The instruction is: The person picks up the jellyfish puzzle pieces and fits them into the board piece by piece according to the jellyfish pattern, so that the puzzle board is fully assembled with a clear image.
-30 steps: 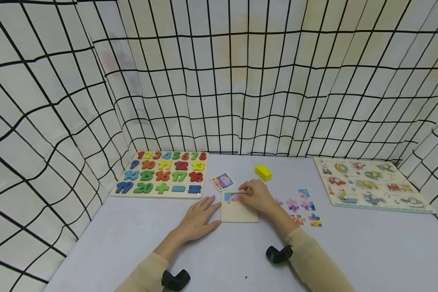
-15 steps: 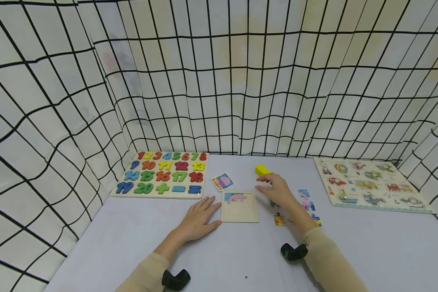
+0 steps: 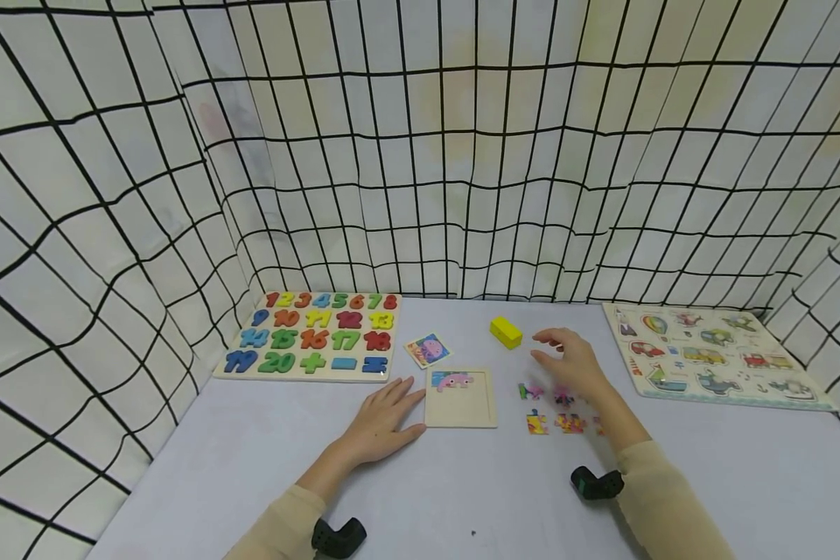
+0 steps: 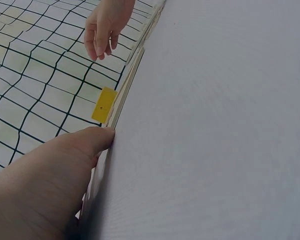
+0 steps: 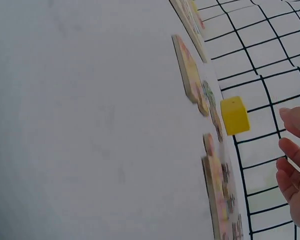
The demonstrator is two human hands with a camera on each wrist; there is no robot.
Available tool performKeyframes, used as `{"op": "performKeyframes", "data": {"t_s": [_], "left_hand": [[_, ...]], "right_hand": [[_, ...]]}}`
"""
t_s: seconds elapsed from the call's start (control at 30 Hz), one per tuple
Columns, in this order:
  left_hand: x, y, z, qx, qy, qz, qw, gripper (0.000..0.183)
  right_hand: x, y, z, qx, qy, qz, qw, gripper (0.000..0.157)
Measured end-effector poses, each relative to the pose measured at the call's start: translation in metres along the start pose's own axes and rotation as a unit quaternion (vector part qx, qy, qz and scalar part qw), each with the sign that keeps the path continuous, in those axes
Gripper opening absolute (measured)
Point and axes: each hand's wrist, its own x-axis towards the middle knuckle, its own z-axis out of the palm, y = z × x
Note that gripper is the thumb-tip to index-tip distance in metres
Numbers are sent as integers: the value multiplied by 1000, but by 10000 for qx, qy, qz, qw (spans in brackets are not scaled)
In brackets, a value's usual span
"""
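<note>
A square wooden puzzle tray (image 3: pixel 460 409) lies in the middle of the table, with pink-and-blue pieces (image 3: pixel 452 379) along its top left. My left hand (image 3: pixel 385 421) lies flat with fingers spread, its fingertips touching the tray's left edge. Above the loose jigsaw pieces (image 3: pixel 570 423) on the right hovers my right hand (image 3: pixel 571 364), fingers loosely bent and nothing between them. It covers some of those pieces. In the right wrist view the same hand (image 5: pixel 296 165) shows a gap between thumb and fingers. A small picture card (image 3: pixel 428 350) lies behind the tray.
A yellow block (image 3: pixel 506 332) stands behind the tray. At the left is a number board (image 3: pixel 308 336) with colourful numerals; at the right, a vehicle picture board (image 3: pixel 714 354). Black netting (image 3: pixel 462 187) over white cloth encloses the back and sides.
My right hand has let go of a piece at the tray's top row and moved right, over the loose pieces. My left hand has stayed put.
</note>
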Motion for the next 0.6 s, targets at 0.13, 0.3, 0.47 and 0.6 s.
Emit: {"op": "performKeyframes", "data": {"t_s": [0.13,0.3,0.47,0.6], "left_hand": [[0,-1,0,6,8,6,10000,57],[0,-1,1,12,16,-3,10000,57],[0,-2,1,33,7,-4,10000,57],[-1,-2,1,16,1,0,10000,57]], "right_hand": [[-6,11,-11,-185,119,-44,9997,29],[-13,26,-23,-360,183,63,9992,31],[-22,38,-33,-544,1,302,9981,33],[-28,46,-36,-727,-112,358,9967,34]]}}
